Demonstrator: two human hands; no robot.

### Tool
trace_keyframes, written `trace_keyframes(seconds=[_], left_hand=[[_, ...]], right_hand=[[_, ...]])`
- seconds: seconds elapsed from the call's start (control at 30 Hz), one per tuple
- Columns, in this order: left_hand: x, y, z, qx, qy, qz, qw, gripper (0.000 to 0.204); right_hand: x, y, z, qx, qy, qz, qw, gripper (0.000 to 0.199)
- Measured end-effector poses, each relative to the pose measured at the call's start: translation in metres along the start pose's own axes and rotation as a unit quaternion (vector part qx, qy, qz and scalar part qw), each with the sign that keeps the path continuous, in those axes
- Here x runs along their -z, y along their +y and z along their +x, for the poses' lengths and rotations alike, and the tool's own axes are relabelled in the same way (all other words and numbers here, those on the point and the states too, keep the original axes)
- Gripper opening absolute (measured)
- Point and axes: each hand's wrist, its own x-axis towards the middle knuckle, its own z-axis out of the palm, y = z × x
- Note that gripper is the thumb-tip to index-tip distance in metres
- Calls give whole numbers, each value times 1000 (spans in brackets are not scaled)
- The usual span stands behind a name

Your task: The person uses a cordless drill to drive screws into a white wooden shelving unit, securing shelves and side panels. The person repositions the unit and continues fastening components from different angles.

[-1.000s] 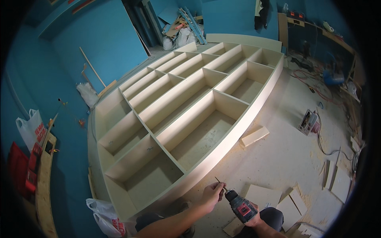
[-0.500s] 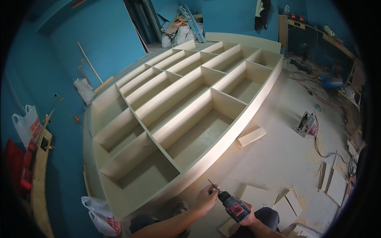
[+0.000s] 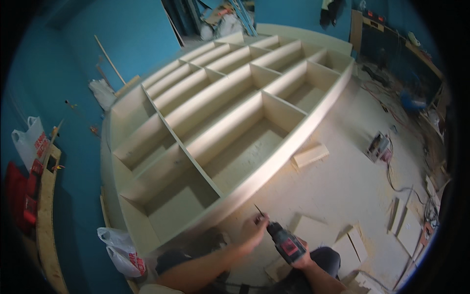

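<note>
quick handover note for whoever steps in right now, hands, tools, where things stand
Right hand: grips the red and black cordless drill, bit pointing up-left toward the shelf unit.
Left hand: fingers at the drill's chuck, by the bit.
Large pale wooden shelf unit lies flat on the floor, its long front edge just beyond the bit.
Loose wood block and board offcuts lie on the dusty floor.
Bit not yet touching the wood; no drilling visible.

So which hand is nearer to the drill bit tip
Left. The left hand pinches at the chuck just behind the drill bit; the right hand grips the drill handle further back.
</note>
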Motion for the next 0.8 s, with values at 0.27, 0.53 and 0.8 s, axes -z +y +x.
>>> trace_keyframes(seconds=[0.27,0.53,0.8], left_hand=[[39,-19,47,24,-52,33,998,26],[60,-100,96,97,2,-201,975,26],[80,-134,133,58,42,-209,975,28]], right_hand=[[-45,-17,8,-196,7,165,967,45],[-103,47,35,-308,36,405,860,45],[-162,102,43,-342,53,554,757,52]])
